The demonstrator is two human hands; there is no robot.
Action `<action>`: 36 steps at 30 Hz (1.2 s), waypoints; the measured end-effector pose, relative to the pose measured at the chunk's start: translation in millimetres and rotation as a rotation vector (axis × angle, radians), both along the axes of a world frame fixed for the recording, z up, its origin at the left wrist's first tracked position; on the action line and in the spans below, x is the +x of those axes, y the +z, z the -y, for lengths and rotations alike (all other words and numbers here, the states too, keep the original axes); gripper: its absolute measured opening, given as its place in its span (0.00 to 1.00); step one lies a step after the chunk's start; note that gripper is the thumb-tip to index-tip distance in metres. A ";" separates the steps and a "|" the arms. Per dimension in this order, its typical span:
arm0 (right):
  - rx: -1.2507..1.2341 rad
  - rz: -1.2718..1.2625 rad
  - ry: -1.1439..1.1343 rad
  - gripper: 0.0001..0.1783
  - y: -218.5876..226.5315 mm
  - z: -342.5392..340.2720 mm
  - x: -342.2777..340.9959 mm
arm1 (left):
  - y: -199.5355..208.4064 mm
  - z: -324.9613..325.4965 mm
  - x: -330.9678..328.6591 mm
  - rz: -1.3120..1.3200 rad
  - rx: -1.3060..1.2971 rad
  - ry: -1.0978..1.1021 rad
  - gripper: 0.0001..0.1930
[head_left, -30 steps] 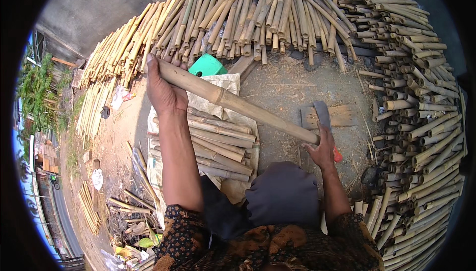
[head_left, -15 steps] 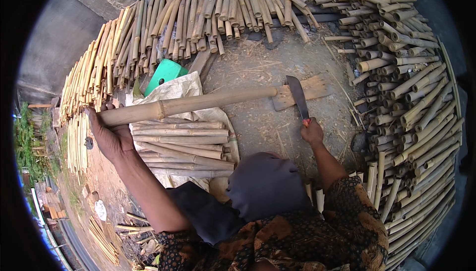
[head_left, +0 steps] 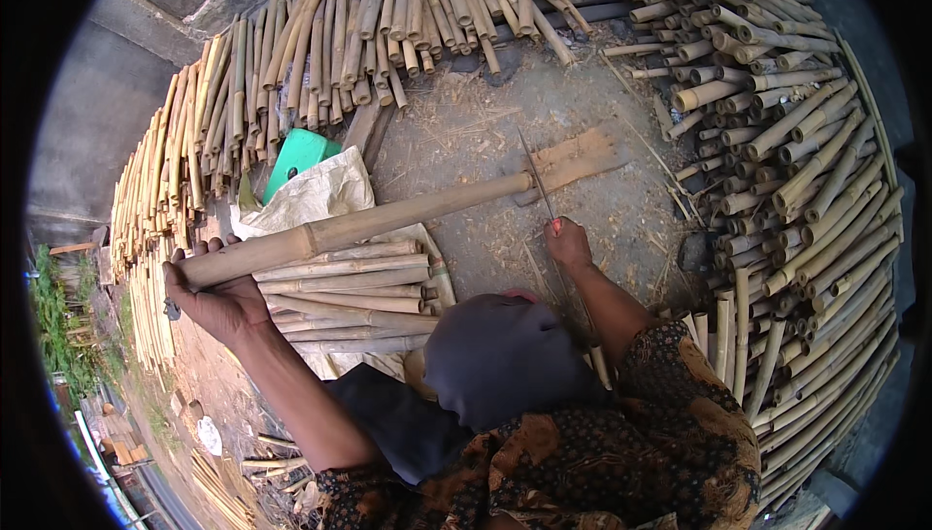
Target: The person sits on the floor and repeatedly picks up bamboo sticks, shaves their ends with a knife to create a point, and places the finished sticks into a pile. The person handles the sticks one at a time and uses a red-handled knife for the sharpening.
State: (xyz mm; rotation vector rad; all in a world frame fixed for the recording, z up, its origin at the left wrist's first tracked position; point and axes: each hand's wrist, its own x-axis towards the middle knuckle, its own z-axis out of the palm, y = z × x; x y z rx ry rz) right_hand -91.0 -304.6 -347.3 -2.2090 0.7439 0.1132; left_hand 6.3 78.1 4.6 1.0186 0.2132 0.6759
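Note:
My left hand (head_left: 219,301) is wrapped round the thick near end of a long bamboo pole (head_left: 388,221), thumb and fingertips on either side. The pole slants up to the right, its far end at a flat wooden block (head_left: 575,163) on the ground. My right hand (head_left: 568,242) grips a machete (head_left: 533,169) by its red handle. Seen almost edge-on, the dark blade crosses at the pole's far end, beside the block; whether it touches the pole I cannot tell. Cut bamboo pieces (head_left: 354,287) lie under the pole on a pale sack (head_left: 330,198).
Stacks of bamboo poles (head_left: 388,20) lean along the back wall. More bamboo (head_left: 777,181) is piled high on the right. A green container (head_left: 303,153) stands beyond the sack. Chips and slivers litter the concrete floor (head_left: 466,151). Plants (head_left: 63,326) show at the far left.
The machete has turned from broadside to nearly edge-on and moved left to the pole's end, with my right hand. The whole view has shifted slightly. My left hand keeps its hold.

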 end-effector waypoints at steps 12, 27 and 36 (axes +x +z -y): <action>0.051 0.006 0.208 0.18 -5.3 15.4 -7.0 | -18.4 -10.3 -16.9 0.178 -0.065 -0.078 0.20; -0.017 0.020 -0.007 0.17 4.9 18.1 0.1 | -22.2 -14.0 -33.0 0.282 -0.109 -0.147 0.22; -0.061 -0.051 0.077 0.17 -3.0 23.1 1.7 | -20.8 -16.5 -33.1 0.123 -0.145 -0.043 0.18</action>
